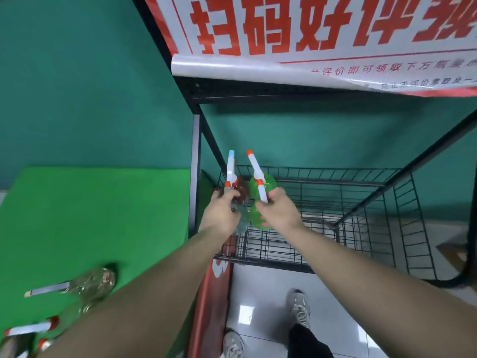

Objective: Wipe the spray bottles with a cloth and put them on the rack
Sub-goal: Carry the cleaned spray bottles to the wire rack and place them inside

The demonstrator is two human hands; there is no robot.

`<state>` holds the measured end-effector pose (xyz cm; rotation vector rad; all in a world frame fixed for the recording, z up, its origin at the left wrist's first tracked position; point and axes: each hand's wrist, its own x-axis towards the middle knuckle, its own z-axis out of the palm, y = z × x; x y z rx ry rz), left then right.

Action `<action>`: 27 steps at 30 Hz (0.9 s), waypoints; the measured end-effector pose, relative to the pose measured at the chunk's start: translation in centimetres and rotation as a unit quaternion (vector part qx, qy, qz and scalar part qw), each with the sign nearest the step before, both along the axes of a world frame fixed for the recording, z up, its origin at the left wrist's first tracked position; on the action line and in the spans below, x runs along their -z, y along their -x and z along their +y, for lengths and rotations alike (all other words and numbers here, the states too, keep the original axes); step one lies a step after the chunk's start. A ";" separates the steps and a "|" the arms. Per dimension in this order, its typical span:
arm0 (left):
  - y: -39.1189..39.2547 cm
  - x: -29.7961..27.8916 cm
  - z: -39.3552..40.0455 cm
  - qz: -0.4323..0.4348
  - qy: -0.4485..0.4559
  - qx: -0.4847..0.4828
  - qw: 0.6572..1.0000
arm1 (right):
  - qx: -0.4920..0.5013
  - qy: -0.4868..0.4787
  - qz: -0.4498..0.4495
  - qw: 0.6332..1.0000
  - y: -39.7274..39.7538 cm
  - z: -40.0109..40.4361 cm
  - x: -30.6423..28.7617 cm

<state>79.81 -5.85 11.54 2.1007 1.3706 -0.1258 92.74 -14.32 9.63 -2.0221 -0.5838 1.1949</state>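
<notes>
Left hand (222, 210) is gripping the brown spray bottle (241, 193) at its neck; right hand (277, 211) is gripping the green spray bottle (260, 202) likewise. Both bottles are hanging side by side over the wire rack (322, 228), far-left corner. Judged light, thin plastic, probably slick; neck is looking the safest hold. More bottles (90, 282) are lying on the desk (103, 215), near left.

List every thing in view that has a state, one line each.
left hand: grips the brown spray bottle, held over the wire basket
right hand: grips the green spray bottle, also over the basket
clear spray bottle: lying on its side on the green table
</notes>
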 end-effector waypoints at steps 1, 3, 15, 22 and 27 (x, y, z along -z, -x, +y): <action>0.1 0.0 0.0 -0.002 0.003 -0.002 1.000 | -0.003 -0.001 0.000 1.000 0.0 0.1 -0.1; 0.4 -0.3 0.1 -0.009 0.009 -0.003 1.000 | -0.010 0.002 -0.009 1.000 0.0 0.0 -0.4; 4.6 -5.0 -1.0 -0.037 -0.003 0.064 0.997 | 0.014 0.043 -0.138 0.989 2.5 -2.7 -6.9; 14.3 -8.7 -2.0 -0.092 -0.033 0.031 0.995 | -0.023 -0.020 -0.157 0.987 12.0 -3.2 -11.2; 26.2 -8.3 -1.0 -0.068 -0.051 -0.043 0.995 | -0.094 -0.077 -0.143 0.982 21.7 -1.3 -11.5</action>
